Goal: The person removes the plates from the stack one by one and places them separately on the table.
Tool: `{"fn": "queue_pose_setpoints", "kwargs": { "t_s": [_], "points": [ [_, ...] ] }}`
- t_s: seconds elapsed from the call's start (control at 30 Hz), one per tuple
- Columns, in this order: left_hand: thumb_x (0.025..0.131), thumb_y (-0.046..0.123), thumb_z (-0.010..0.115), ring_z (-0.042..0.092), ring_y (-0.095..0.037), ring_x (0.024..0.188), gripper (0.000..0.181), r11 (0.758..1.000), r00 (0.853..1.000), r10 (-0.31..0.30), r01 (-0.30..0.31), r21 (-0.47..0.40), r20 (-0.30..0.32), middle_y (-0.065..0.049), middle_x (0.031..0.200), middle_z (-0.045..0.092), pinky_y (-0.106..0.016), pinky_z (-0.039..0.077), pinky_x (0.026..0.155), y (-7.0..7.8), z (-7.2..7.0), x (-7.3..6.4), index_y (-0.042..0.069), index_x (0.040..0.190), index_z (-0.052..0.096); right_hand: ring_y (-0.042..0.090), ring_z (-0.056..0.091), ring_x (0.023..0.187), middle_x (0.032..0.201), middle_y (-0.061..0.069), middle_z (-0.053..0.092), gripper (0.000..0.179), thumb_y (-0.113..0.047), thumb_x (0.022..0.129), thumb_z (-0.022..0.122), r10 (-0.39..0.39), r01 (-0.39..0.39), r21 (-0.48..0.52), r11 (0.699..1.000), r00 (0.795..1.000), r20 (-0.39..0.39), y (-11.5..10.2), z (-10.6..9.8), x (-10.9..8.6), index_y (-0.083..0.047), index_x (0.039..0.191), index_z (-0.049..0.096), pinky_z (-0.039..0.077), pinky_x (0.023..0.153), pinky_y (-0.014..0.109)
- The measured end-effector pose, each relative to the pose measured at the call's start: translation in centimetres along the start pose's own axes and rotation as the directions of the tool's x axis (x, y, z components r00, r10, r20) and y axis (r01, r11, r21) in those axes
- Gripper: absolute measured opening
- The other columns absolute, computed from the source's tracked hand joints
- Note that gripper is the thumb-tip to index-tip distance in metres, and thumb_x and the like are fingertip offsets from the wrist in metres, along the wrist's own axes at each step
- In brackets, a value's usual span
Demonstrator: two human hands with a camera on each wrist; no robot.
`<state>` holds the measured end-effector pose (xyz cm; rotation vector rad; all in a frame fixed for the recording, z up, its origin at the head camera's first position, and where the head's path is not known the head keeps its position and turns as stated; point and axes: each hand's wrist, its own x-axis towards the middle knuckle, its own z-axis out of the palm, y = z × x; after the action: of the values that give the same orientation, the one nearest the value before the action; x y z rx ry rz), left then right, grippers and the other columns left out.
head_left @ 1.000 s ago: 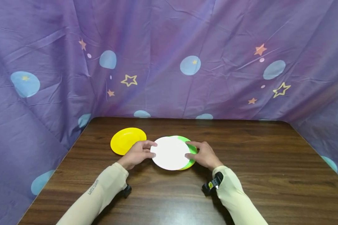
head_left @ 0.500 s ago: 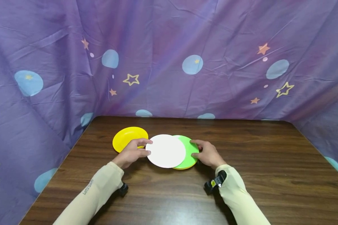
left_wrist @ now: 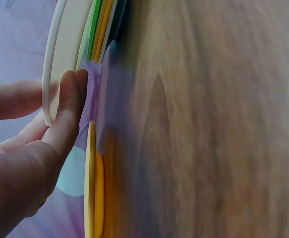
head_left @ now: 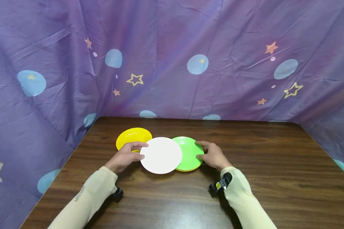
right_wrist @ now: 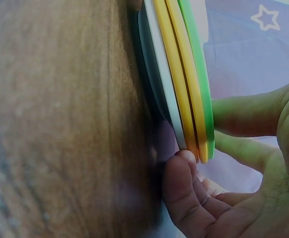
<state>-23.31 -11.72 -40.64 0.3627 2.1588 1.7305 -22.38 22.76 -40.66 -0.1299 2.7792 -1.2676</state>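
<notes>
My left hand pinches the left rim of a white plate. In the left wrist view that white plate is raised off the table, with fingers on both of its faces. It overlaps the left part of a green plate, the top one of a stack. By its right edge, my right hand grips this stack. Seen from the right wrist, the green plate lies over two orange-yellow plates and a white one at the bottom.
Behind my left hand a yellow plate lies on the dark wooden table, partly covered by the hand and white plate. A purple curtain with stars and blue spots hangs at the table's back and sides.
My left hand has carried the white plate leftward, so much more of the green plate shows. The right hand keeps its grip on the stack, almost still. The head view has shifted slightly.
</notes>
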Motion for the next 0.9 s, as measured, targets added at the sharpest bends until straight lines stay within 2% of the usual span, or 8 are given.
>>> {"fn": "queue_pose_setpoints", "kwargs": {
  "t_s": [0.17, 0.37, 0.67, 0.9],
  "points": [
    [0.088, -0.005, 0.057, 0.062, -0.015, 0.104, 0.054, 1.0, 1.0, 0.0, 0.0, 0.005, -0.017, -0.032, 0.144, 0.046, -0.02, 0.055, 0.082, -0.1, -0.5, -0.5, -0.013, 0.14, 0.045, 0.014, 0.057, 0.055, 0.097, 0.017, 0.064, 0.058, -0.004, 0.085, 0.073, 0.007, -0.007, 0.009, 1.0, 1.0, 0.002, -0.1, -0.1, -0.1, -0.004, 0.141, 0.056, 0.051, 0.051, 0.029],
    [0.089, -0.006, 0.056, 0.063, -0.016, 0.104, 0.052, 0.999, 0.999, -0.027, 0.029, 0.039, -0.041, -0.033, 0.14, 0.051, -0.022, 0.056, 0.083, 0.2, -1.4, -1.6, -0.012, 0.139, 0.047, 0.014, 0.057, 0.056, 0.099, 0.018, 0.063, 0.059, -0.004, 0.085, 0.072, 0.017, -0.017, 0.014, 1.0, 1.0, 0.007, -0.1, -0.1, 0.0, -0.005, 0.141, 0.055, 0.05, 0.051, 0.029],
    [0.087, -0.006, 0.054, 0.064, -0.015, 0.096, 0.053, 0.995, 1.0, -0.008, 0.01, 0.1, -0.019, -0.035, 0.135, 0.054, -0.023, 0.057, 0.08, 0.3, -3.7, -3.5, -0.013, 0.139, 0.047, 0.013, 0.058, 0.056, 0.109, 0.024, 0.067, 0.061, -0.004, 0.084, 0.073, 0.008, -0.008, 0.013, 1.0, 1.0, -0.003, 0.1, 0.2, 0.2, -0.005, 0.142, 0.054, 0.052, 0.053, 0.028],
    [0.087, -0.004, 0.055, 0.056, -0.031, 0.12, 0.051, 0.984, 0.999, -0.007, -0.002, 0.181, 0.047, -0.033, 0.146, 0.046, -0.022, 0.054, 0.085, 0.1, -4.7, -4.9, -0.012, 0.137, 0.049, 0.013, 0.058, 0.055, 0.105, 0.022, 0.067, 0.061, -0.004, 0.084, 0.073, 0.007, -0.007, -0.002, 1.0, 1.0, -0.009, 0.2, 0.1, 0.1, -0.005, 0.142, 0.054, 0.052, 0.052, 0.028]
  ]
}}
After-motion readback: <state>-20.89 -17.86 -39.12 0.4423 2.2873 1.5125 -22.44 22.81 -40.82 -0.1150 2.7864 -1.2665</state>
